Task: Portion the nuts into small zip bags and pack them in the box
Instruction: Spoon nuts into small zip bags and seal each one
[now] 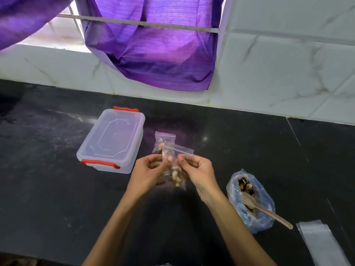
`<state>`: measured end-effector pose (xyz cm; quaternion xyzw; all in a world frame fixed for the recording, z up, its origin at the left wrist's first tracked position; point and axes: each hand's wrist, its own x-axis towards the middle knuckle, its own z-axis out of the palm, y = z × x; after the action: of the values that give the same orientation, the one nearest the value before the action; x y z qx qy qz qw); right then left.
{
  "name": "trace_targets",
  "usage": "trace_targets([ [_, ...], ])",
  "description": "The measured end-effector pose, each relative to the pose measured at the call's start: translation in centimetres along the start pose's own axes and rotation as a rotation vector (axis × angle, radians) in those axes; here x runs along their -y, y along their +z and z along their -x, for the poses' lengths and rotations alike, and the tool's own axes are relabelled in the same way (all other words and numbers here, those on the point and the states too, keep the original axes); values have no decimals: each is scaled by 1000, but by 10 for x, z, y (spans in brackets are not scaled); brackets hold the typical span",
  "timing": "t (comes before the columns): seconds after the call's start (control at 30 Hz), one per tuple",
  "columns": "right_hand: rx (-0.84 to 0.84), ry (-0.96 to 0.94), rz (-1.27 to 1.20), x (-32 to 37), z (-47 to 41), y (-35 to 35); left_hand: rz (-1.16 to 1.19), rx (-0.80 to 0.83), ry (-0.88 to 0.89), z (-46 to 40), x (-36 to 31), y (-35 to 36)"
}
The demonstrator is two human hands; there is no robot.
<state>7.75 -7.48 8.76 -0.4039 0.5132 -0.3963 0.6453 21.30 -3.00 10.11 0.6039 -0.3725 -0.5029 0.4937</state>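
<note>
Box [111, 140] (lid on) lies up-left, nearer left hand [148, 172]; it and right hand [196, 169] pinch the upright zip bag [175, 166].

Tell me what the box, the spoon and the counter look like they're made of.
Box: translucent plastic, with red plastic clips; you can see through it. Spoon: pale, matte, probably plastic, possibly wood. Counter: polished black stone by its look, glossy with reflections.

Purple curtain [153, 54] over marble-tiled wall [278, 64], black counter [48, 179].

Both hands [148, 169] [196, 169] raised together, fingers pinched.
</note>
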Motion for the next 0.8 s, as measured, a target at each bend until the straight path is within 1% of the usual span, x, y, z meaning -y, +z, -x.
trace_targets([
  [0.07,-25,-3,10,-3,-18,9,-22,-47,-16,-9,6,-2],
  [0.13,-52,3,37,-8,-37,17,-68,-163,13,-22,16,-1],
  [0.2,-58,59,51,-11,-54,19,-124,-279,41,-38,25,2],
  [0.27,-27,115,3,-14,-70,18,-133,-338,33,-55,33,4],
  [0.33,-36,118,-36,-14,-80,19,-147,-378,19,-69,39,7],
  [0.4,-103,85,-47,-15,-89,23,-160,-437,41,-80,42,9],
  [0.5,-228,35,14,-24,-102,30,-173,-537,43,-90,46,12],
  [0.63,-338,-58,198,-39,-107,34,-278,-591,-17,-98,58,17],
  [0.7,-347,-105,254,-43,-106,34,-346,-607,-45,-99,61,18],
  [0.8,-336,-114,300,-45,-105,31,-398,-602,-51,-98,65,16],
])
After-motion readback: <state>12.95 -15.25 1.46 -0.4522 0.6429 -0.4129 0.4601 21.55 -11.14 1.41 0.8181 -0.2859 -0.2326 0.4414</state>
